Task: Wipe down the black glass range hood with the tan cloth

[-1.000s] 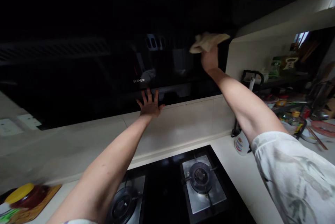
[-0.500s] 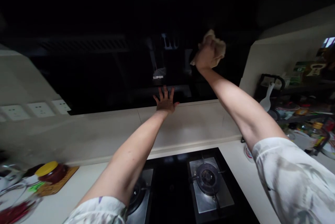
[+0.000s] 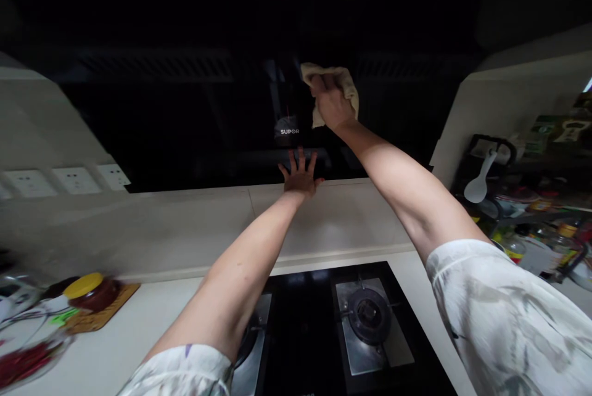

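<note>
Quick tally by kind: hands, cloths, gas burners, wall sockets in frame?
Hands: 2, left hand flat on the range hood, right hand gripping the cloth
Cloths: 1, beige cloth
Gas burners: 2
Wall sockets: 3
Total: 8

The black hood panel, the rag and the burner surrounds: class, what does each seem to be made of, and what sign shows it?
Black hood panel: probably glossy glass; it mirrors the room faintly.
Rag under the right hand: soft beige cloth; it crumples.
Burner surrounds: apparently brushed steel, a dull grey sheen.
</note>
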A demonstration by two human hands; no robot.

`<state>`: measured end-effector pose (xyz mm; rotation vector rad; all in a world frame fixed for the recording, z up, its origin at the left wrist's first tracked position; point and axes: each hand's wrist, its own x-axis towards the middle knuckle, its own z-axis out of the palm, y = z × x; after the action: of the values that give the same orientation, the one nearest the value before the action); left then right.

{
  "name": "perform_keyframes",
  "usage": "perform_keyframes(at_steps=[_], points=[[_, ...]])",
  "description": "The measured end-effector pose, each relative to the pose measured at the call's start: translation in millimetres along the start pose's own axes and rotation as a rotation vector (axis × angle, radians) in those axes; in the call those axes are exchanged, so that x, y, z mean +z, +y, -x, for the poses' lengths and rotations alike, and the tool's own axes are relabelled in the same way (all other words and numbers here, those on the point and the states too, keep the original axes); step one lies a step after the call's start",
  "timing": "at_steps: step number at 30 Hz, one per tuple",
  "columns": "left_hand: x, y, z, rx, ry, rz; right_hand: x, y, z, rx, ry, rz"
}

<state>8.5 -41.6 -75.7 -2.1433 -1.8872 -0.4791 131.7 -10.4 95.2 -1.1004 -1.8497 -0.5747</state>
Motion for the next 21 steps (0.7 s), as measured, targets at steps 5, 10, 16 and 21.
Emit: perform_keyframes(at_steps=[5,10,16,21], points=[[0.9,-1,-1,0.000,0.003,-0.019,-21,48,7,0.142,0.034,-0.037],[1.6,-1,0,0.001,0.019,-0.030,-64,59,9,0.219,0.166,-0.052],[0.6,-1,2,-0.013,0.010,-0.046,-44,52,37,0.267,0.063,-0.027],[-0.3,0,2,-0.021,0.000,-0.030,-40,43,39,0.299,0.032,-0.029]])
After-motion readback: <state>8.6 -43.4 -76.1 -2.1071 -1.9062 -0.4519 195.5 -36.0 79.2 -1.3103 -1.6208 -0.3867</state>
